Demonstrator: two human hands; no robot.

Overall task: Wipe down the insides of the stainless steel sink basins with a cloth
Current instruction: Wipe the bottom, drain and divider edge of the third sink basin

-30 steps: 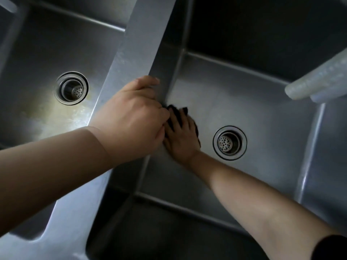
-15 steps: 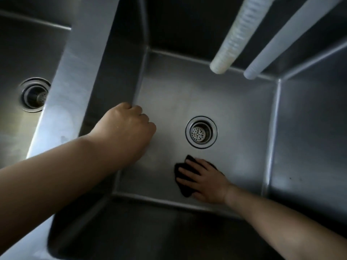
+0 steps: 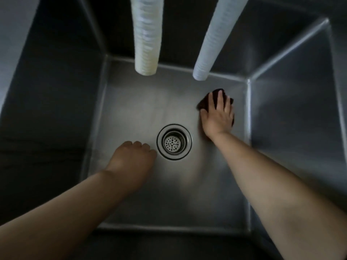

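Note:
I look straight down into one stainless steel basin (image 3: 142, 106) with a round strainer drain (image 3: 174, 141) in its floor. My right hand (image 3: 217, 117) lies flat, fingers spread, pressing a dark cloth (image 3: 204, 102) onto the basin floor near the far right corner. The cloth shows only around my fingers. My left hand (image 3: 131, 162) hovers in a loose fist over the floor just left of the drain, holding nothing.
Two pale ribbed hoses (image 3: 147, 34) (image 3: 216, 40) hang down from the top into the basin, ending above its far edge. Steel walls rise on the left (image 3: 52, 109) and right (image 3: 293, 113). The divider's top (image 3: 13, 44) shows at the far left.
My right hand has slid the cloth from the near side of the drain to the far right corner. My left hand has moved off the left wall toward the drain. The view has shifted right.

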